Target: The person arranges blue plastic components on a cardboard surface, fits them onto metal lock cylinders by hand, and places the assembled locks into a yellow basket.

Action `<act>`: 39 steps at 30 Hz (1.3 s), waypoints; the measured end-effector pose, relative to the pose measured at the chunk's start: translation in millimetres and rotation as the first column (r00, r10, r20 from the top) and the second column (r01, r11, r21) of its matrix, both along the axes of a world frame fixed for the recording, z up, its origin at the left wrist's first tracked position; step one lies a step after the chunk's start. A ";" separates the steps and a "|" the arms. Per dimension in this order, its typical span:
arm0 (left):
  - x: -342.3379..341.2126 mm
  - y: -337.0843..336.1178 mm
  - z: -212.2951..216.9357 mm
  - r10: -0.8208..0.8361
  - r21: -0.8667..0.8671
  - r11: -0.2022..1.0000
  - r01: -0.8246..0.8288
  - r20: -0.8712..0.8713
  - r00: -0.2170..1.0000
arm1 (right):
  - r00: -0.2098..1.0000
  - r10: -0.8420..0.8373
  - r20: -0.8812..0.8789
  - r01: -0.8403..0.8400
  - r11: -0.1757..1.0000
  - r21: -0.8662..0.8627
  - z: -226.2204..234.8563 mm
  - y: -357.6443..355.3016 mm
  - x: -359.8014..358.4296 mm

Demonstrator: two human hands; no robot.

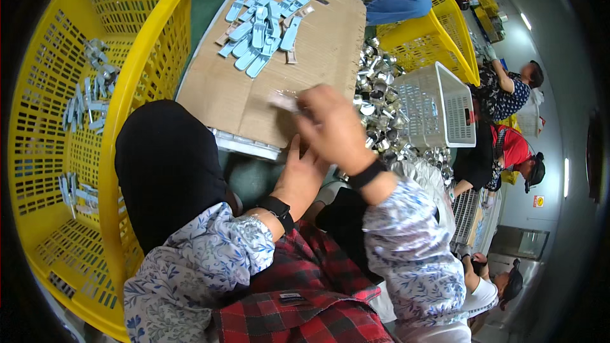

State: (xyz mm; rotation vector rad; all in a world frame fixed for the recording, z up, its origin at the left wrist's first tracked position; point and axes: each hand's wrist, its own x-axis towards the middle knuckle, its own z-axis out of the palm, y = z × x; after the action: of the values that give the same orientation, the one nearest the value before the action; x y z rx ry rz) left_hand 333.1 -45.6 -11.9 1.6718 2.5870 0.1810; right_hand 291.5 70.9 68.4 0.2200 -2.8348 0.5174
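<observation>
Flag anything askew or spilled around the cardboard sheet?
Pale blue strips lie in a loose, crisscrossed heap on the cardboard sheet, not in rows. Shiny metal parts sit piled loose beside its right edge. Nothing looks damaged.

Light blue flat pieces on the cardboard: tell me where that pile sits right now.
In the head view the pile of light blue pieces lies on the far end of the cardboard sheet, beyond both hands, right of the big yellow basket.

Bright overhead light, hands motion-blurred, heavy fisheye bend w/ dark rim.
</observation>
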 end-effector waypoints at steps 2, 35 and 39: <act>0.3 -4.8 -6.1 0.040 0.099 0.994 -0.035 -0.048 0.998 | 0.998 -0.061 0.011 0.061 0.998 -0.017 14.0 34.6 13.8; -6.6 -1.3 15.4 -0.022 0.106 0.994 0.020 0.022 1.000 | 0.972 -0.207 0.114 0.204 0.978 0.035 -28.5 97.5 37.6; -6.2 -1.7 13.3 -0.015 0.115 0.993 0.012 0.022 1.000 | 0.973 -0.199 0.119 0.196 0.980 0.036 -28.9 98.5 37.7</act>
State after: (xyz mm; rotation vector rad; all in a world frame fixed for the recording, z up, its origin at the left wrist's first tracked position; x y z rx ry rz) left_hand 326.9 -47.3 1.4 1.7124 2.5939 0.3527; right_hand 329.1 169.4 39.5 -0.0937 -2.9393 0.4686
